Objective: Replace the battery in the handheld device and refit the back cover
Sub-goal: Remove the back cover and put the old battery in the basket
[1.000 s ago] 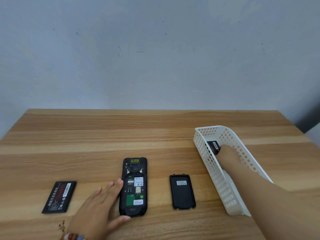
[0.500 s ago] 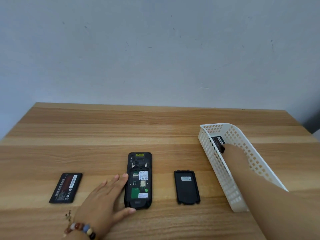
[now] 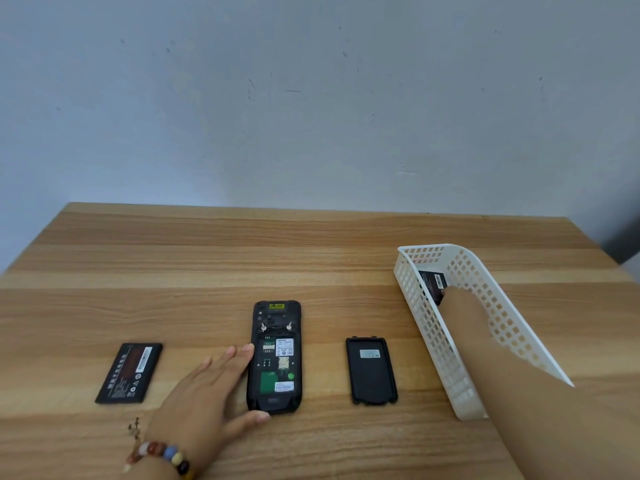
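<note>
The black handheld device [image 3: 275, 356] lies face down on the wooden table, its battery bay bare. My left hand [image 3: 211, 386] rests flat against its left side, fingers straight, thumb at its lower edge. The black back cover [image 3: 370, 370] lies to its right. A black battery [image 3: 130, 372] lies on the left. My right hand [image 3: 462, 311] reaches into the white basket [image 3: 433, 337] and touches a second battery [image 3: 433, 284] there. Its fingers are mostly hidden, so the grip is unclear.
The basket stands at the right, angled toward the table's back. The far table edge [image 3: 311, 211] meets a grey wall.
The view has shifted slightly. My right hand has pushed a little deeper into the basket onto the battery. My left hand stays beside the device.
</note>
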Demonstrator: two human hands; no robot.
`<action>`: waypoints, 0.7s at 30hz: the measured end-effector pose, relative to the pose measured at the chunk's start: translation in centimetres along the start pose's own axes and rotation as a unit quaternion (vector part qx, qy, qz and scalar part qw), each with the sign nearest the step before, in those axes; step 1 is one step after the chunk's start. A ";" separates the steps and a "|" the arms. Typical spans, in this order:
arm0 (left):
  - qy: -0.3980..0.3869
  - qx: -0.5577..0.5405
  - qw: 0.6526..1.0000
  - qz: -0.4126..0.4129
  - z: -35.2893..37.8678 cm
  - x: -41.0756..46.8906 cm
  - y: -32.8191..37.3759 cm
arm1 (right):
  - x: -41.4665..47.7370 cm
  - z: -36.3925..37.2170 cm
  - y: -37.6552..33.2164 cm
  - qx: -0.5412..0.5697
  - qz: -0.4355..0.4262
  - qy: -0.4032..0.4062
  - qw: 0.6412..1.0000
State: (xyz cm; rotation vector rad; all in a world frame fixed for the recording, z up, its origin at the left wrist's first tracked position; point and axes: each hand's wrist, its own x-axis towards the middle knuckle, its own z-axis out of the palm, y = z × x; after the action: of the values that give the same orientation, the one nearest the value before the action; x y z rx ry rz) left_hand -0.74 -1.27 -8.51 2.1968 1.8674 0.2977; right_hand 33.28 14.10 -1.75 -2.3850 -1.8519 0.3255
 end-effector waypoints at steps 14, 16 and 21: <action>0.010 0.010 1.000 0.000 -0.1 0.0 0.1 | 0.1 0.6 0.1 0.015 0.020 0.003 1.000; 0.008 0.014 1.000 0.001 -0.2 0.0 0.2 | 0.0 0.6 -0.1 0.021 0.034 0.000 0.999; 0.012 -0.004 1.000 0.002 -0.1 -0.1 0.2 | 0.2 1.2 -0.2 0.077 0.077 0.010 0.994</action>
State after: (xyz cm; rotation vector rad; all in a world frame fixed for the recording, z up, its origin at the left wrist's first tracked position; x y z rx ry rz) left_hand -0.64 -1.38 -8.31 2.2028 1.8705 0.3331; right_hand 32.81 14.26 -2.84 -2.4201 -1.5747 0.4386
